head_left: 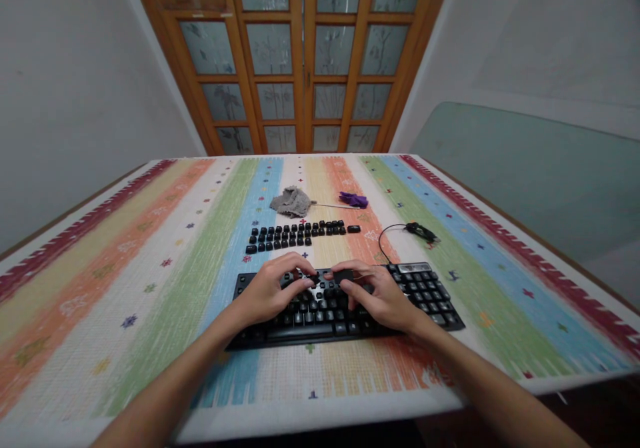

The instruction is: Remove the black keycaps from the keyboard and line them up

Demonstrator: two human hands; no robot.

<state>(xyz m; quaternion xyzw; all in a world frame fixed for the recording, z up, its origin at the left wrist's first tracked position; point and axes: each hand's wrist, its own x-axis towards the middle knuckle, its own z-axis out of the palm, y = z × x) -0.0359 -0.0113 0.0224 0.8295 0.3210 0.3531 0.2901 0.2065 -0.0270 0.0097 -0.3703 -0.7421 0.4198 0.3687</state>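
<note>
A black keyboard lies in front of me, with a pale bare patch where several keycaps are off. My left hand rests over its left half, thumb and index finger pinched on what looks like a black keycap above that patch. Just to the right, my right hand grips a small black rectangular piece between thumb and fingers; its exact kind is unclear. Both hands hide part of the upper key rows. Behind the keyboard, loose black keycaps stand in rows.
A grey cloth lies beyond the loose keycaps, touching a thin rod. Near the rod's right end is a purple cloth. The keyboard's bundled cable sits at the right. A striped tablecloth covers the table.
</note>
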